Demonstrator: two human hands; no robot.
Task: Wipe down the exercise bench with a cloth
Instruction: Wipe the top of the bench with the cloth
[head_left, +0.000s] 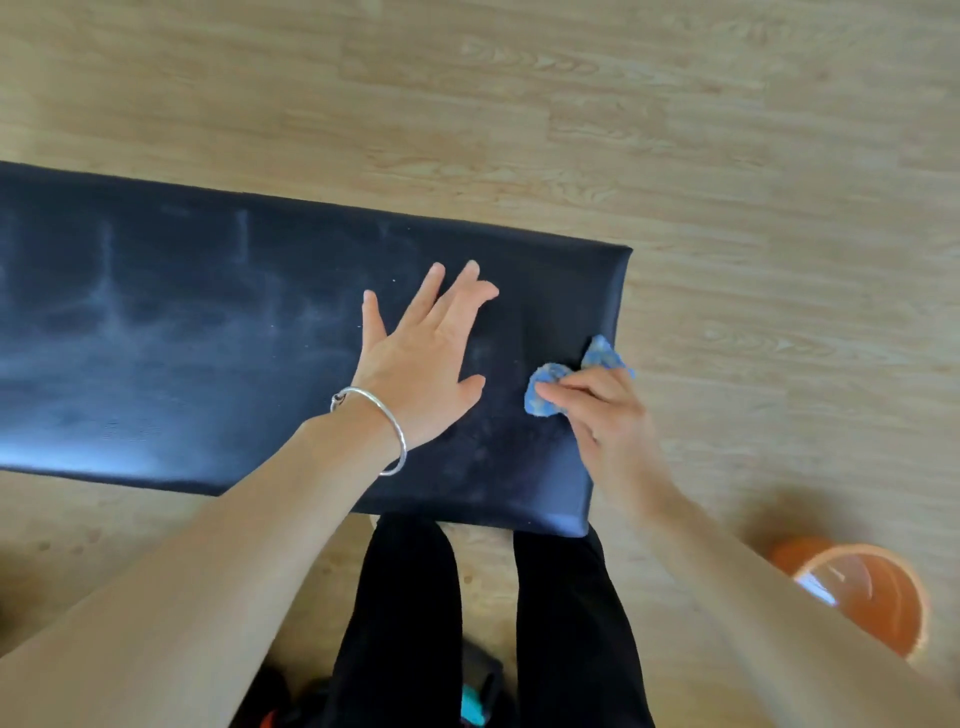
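The blue cloth (545, 397) is bunched up at the right end of the exercise bench (208, 338), right of the frame's centre. It is pinched between the curled fingers and thumb of the right hand (608, 421) and pressed onto the black pad close to its right edge. One lobe of the cloth sticks out past the fingertips toward the left hand, and another shows above the knuckles at the pad's edge.

The left hand (415, 374) is laid flat on the pad just left of the cloth, apart from it, palm down with the fingers straight and spread, pointing toward the upper right. Nothing is held by it.

The bench's long axis is set across the frame, from the left border to a rounded end right of centre, with that end tilted slightly downward. Pale, dusty streaks are seen on the glossy surface, mostly in its left half.

A silver bangle (397, 434) is worn on the left wrist. Legs in black trousers (405, 623) are seen at the lower centre, against the bench's near edge. An orange bucket (883, 608) is placed on the light wooden floor (519, 78) at the lower right, partly hidden by the right forearm.
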